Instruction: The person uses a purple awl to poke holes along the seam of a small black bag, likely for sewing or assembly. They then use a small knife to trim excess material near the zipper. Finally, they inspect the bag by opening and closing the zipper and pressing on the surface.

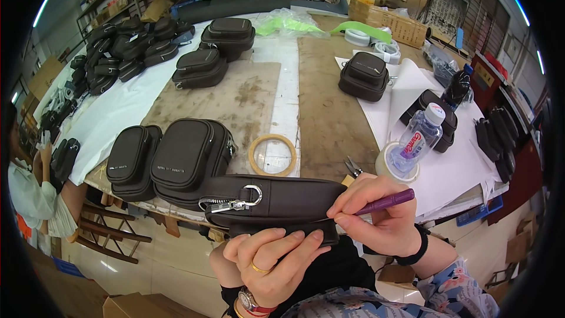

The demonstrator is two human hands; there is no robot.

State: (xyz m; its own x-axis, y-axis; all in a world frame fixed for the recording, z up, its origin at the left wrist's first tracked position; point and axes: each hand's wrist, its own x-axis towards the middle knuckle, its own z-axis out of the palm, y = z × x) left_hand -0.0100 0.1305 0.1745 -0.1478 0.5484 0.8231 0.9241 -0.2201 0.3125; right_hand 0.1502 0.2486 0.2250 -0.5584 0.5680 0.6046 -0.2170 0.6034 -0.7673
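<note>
Near the front edge of the bench, we hold a dark brown pouch on its side, with the zipper pull and metal ring turned to the left. Our left hand supports it from below, its grip curled around the lower edge. Our right hand has its grip pinching a purple tool, whose tip meets the right end of the pouch. To work well, we judge that the left hand must keep the pouch steady and the tool must move slowly, with small pressure, so the fabric is not marked.

Behind, on the worn brown bench, lie more finished pouches, a ring of tape, a plastic water bottle and white paper sheets. Far away we see shelves and cardboard boxes; at the left another person sits.
</note>
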